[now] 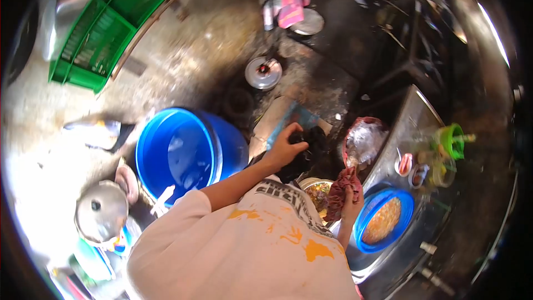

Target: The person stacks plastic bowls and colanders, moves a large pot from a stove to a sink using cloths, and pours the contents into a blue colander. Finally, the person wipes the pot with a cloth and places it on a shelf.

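Note:
My left hand (284, 149) has its fingers curled against a crumpled black bundle (313, 147), which may be cloth or plastic. In my right hand (351, 206) is a bunched dark red cloth (342, 191). Beneath and beside the cloth is a metal pot (304, 182) with mixed food inside, partly hidden by the cloth and my shirt. Just right of my right hand stands a blue basin (410, 211) of orange-yellow food. Beyond the red cloth lies a red-rimmed round vessel (366, 139) with a whitish, shiny inside.
A large blue barrel (230, 139) stands to the left. Farther off are a green plastic rack (100, 47) and a round lid (263, 73) on the floor. The metal counter (405, 128) at right bears a green cup (455, 140). A lidded pot (101, 211) sits lower left.

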`<state>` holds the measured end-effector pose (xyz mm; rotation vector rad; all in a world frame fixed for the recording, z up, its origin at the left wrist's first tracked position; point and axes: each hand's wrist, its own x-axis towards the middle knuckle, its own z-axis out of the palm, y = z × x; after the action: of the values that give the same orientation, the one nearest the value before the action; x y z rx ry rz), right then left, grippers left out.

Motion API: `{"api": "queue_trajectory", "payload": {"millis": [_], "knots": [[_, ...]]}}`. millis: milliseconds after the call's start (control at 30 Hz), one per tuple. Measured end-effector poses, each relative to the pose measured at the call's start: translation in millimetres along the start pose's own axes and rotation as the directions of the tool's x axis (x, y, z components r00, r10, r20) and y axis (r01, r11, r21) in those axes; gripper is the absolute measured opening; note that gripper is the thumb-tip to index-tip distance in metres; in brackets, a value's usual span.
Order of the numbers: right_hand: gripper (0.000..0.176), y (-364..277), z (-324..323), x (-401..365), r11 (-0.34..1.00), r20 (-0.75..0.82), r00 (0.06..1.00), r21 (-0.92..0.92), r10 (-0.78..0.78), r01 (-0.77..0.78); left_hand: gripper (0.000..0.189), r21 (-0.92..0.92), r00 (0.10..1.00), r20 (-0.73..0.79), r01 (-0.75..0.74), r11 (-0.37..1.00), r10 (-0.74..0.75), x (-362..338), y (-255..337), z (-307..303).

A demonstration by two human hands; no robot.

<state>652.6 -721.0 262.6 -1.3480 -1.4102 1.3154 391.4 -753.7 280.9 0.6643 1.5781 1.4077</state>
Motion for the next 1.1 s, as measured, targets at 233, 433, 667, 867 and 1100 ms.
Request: {"api": "queue_trajectory", "payload": {"millis": [233, 433, 667, 867, 1100], "knots": [[0.021, -15.9, 12.8, 73.8, 0.992, 0.036, 0.998, -0.113, 0.053, -0.049, 0.054, -0.175, 0.995, 0.092, -0.033, 0.984, 0.049, 41.0, -8.0, -9.2], [0.024, -31.5, 33.7, 122.7, 0.956, 0.006, 0.998, -0.287, 0.057, -0.053, 0.017, -0.004, 0.973, 0.216, 0.080, 0.997, -0.077, 140.2, 7.8, 8.7], [0.028, -30.4, 49.6, 157.8, 0.933, -0.383, 0.923, -0.324, 0.021, -0.156, 0.013, 0.057, 0.831, 0.535, 0.147, 0.988, -0.154, 273.1, 68.1, 83.8], [0.022, -37.3, 55.2, 149.1, 0.916, -0.582, 0.812, -0.304, 0.038, -0.260, 0.027, 0.295, 0.582, 0.763, 0.071, 0.953, -0.280, 330.8, 102.0, 164.8], [0.018, -49.1, 56.8, 134.5, 0.940, -0.722, 0.685, -0.162, 0.094, -0.301, 0.027, 0.036, 0.416, 0.906, -0.271, 0.962, 0.083, 329.3, 59.2, 215.0]]}}
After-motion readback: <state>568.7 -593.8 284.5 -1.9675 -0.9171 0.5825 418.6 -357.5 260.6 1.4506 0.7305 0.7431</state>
